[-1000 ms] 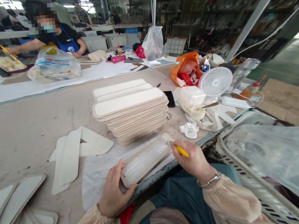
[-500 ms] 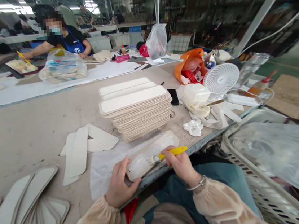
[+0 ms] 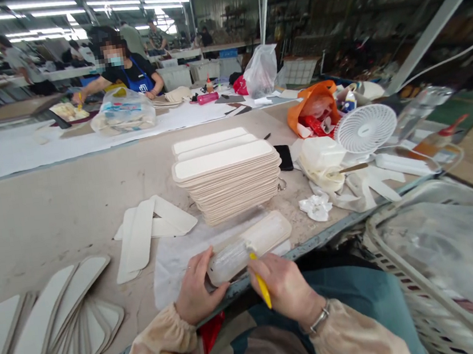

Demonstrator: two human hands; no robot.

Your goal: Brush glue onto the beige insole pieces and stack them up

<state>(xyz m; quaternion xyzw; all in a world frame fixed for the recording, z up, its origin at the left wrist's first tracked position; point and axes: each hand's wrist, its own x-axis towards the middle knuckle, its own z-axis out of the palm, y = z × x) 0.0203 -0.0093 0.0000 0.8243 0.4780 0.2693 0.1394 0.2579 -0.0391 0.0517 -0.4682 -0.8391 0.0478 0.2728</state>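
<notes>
At the table's near edge a long beige strip (image 3: 229, 258) with rounded ends lies slantwise, its left part glossy and wet-looking. My left hand (image 3: 200, 285) braces its left end, the thumb at the near edge and the fingers at the far edge. My right hand (image 3: 282, 286) is closed around a yellow-handled brush (image 3: 262, 287). The bristles touch the middle of the strip, and the handle points down toward my lap. A thin white sheet (image 3: 166, 272) lies under the strip. Just beyond stands a tall stack of similar strips (image 3: 229, 183).
Loose strips (image 3: 140, 235) lie left of the stack, and fanned strips (image 3: 57, 331) fill the near left. Rightward are crumpled white tissue (image 3: 316, 207), a tub with pale paste (image 3: 325, 166), a white fan (image 3: 366, 129) and a plastic basket (image 3: 397, 272). A co-worker (image 3: 131, 69) works across the table.
My right hand has turned the brush: its handle pointed right and now points down toward me. The left hand keeps its place on the strip. The whole view has shifted slightly.
</notes>
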